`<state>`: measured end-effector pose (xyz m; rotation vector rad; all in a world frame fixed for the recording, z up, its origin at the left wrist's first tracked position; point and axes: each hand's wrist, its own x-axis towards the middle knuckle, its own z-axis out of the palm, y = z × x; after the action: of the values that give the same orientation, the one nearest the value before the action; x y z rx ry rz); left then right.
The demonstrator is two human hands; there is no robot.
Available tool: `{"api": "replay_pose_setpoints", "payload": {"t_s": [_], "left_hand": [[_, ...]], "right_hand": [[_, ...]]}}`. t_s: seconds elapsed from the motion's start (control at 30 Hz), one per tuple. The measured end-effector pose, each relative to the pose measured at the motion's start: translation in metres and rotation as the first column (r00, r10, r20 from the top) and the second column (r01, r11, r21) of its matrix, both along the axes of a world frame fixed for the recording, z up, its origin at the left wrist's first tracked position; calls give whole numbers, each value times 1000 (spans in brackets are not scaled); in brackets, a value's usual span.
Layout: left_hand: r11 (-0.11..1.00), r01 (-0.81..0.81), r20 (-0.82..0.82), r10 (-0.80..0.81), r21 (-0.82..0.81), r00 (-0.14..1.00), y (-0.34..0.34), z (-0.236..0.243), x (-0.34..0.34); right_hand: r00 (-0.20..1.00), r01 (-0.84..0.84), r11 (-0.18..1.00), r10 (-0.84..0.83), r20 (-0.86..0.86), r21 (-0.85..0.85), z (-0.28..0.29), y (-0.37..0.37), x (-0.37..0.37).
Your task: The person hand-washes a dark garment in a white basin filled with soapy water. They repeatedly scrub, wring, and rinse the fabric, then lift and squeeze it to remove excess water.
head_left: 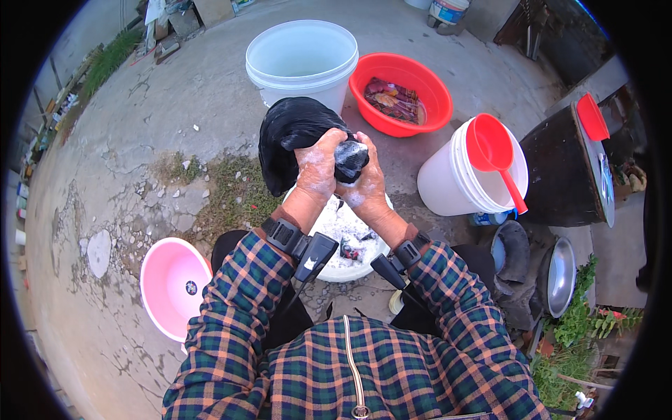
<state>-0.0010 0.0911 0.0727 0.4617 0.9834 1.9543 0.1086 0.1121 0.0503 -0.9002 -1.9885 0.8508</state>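
A wet black cloth (pixel 294 136) is bunched between my two hands, above a white basin (pixel 350 271) full of suds. My left hand (pixel 318 164) is closed around the cloth, and the larger part of it hangs over on the left. Pressed close beside it, my right hand (pixel 367 178) grips the same cloth, with a soapy end (pixel 350 159) showing between the thumbs. Foam clings to both hands. In the basin, dark fabric shows through the white foam; my forearms hide its sides.
Ahead stands a white bucket (pixel 308 77), with a red basin (pixel 437 105) of wet cloth beside it. At right, a red dipper (pixel 490 143) rests over another white bucket (pixel 441 182), near a dark barrel (pixel 560 171) and a metal bowl (pixel 561 276). A pink basin (pixel 164 287) sits at left.
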Motion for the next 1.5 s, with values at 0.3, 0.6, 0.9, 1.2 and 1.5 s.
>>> {"api": "replay_pose_setpoints", "payload": {"t_s": [0.3,0.6,0.9,1.2,1.5], "left_hand": [[974,227,-89,-225,16,970,-9,19,-7],[928,372,51,-373,32,926,-18,32,-9],[849,528,20,-528,-18,849,-25,44,-16],[889,457,-16,-457,25,889,-19,25,-13],[973,-152,-85,139,-172,987,26,-23,-27]], "right_hand": [[992,-110,986,117,46,-128,17,10,7],[911,-397,820,405,-73,-413,36,13,23],[840,-517,552,474,-264,-654,46,9,30],[896,-388,683,436,-81,-619,41,16,26],[937,-84,929,-50,346,361,30,-12,13]]}}
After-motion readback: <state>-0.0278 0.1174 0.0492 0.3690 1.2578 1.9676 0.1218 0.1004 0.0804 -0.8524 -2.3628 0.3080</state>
